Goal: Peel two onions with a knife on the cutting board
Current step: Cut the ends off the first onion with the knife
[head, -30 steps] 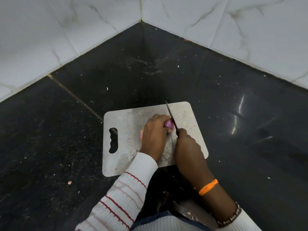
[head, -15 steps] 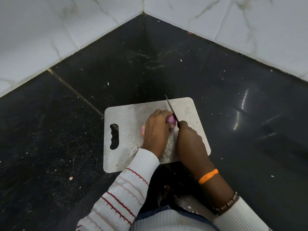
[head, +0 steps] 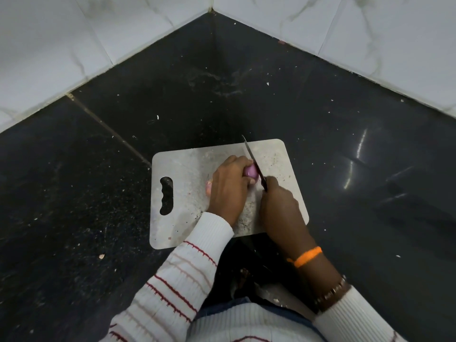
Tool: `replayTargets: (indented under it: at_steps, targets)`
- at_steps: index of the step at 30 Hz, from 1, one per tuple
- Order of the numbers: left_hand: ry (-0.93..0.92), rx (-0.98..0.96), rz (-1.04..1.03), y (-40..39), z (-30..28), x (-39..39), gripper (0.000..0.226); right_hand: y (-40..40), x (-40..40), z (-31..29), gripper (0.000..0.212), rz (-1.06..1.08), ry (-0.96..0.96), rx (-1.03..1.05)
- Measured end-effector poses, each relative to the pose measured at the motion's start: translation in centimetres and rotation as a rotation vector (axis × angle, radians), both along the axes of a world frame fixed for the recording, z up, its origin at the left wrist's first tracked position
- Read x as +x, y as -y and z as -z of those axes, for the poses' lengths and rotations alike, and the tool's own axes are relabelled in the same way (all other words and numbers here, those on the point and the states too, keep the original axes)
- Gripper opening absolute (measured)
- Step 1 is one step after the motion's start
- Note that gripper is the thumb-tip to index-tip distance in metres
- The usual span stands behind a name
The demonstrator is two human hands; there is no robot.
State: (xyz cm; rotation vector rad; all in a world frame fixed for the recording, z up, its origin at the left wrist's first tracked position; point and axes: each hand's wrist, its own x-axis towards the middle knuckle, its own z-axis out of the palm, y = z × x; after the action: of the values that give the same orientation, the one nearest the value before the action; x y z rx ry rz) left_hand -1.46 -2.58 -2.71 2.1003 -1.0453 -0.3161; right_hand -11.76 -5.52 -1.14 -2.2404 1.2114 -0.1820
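1. Black polished stone fills the frame, a table (head: 345, 149) set into a corner of white marbled wall tiles (head: 74, 40), its dark top speckled with pale crumbs.

2. Just below the frame's centre lies the grey cutting board (head: 187, 174), handle slot to the left, its surface scuffed and flecked with scraps.

3. Left hand (head: 228, 191): its grip is clenched over the purple onion (head: 250, 172), pinning it to the board; only the onion's right end shows past the fingers. A small pinkish piece (head: 209, 187) peeks out at the hand's left edge. Whether that is the second onion or a cut piece cannot be told.

4. Right hand (head: 278, 201): its grip is wrapped around the handle of the knife (head: 254, 164), blade pointing toward the upper left, edge laid against the onion's exposed right end.

5. Change over the last second: very little. Both hands and the blade sit in nearly the same relation as in the two earlier views. The blade looks pressed a little closer against the onion, though the shift is slight and the camera itself has moved.

6. Meaning for the task: this reads as trimming the onion's end, the opening step before skin comes away. Judged from that, peeling of this onion is early, and no fully peeled onion is in sight.
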Motion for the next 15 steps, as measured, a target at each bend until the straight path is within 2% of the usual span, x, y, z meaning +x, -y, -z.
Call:
replayTargets:
  at_steps: [15]
  targets:
    - [0.07, 0.033, -0.019, 0.0, -0.3, -0.8, 0.013, 0.3, 0.1, 1.4, 0.023, 0.003, -0.028, -0.034]
